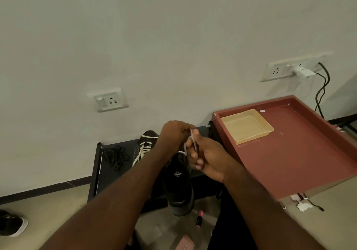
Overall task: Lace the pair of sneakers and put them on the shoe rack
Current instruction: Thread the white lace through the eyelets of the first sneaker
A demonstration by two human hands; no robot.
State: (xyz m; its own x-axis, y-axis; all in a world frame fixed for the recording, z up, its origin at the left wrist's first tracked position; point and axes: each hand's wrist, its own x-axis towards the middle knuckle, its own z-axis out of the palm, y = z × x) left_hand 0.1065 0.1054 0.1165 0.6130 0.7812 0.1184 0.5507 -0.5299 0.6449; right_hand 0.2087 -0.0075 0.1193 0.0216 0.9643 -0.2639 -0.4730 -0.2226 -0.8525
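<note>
Fingers [184, 129] of the left hand [172, 133] are curled together, pinching a white lace [193, 140] at its top end. The right hand [208, 159] grips the same lace just below, thumb up against it and the other fingers [196, 160] folded in over the strand. Whether the two hands touch I cannot tell. The lace runs down from them into a black sneaker [179, 184], which sits right under the hands in front of the rack [112, 180], its rounded end toward the camera; what bears its weight is hidden by the forearms. The second sneaker [146, 143], black with white lacing crossed up its front, lies on the rack's top shelf behind the left hand. A bundle of black cord [115, 157] lies on the same shelf to its left. Right of the rack stands a red surface [299, 153] with a raised rim, carrying a beige tray [245, 127] in its far corner. On the floor lie a pink marker [199, 218] near the sneaker and a dark shoe [11, 223] far left. A socket [111, 100] is on the wall above the rack; a wider one [280, 71] to the right holds a white charger [303, 72] and a black cable [321, 89]
</note>
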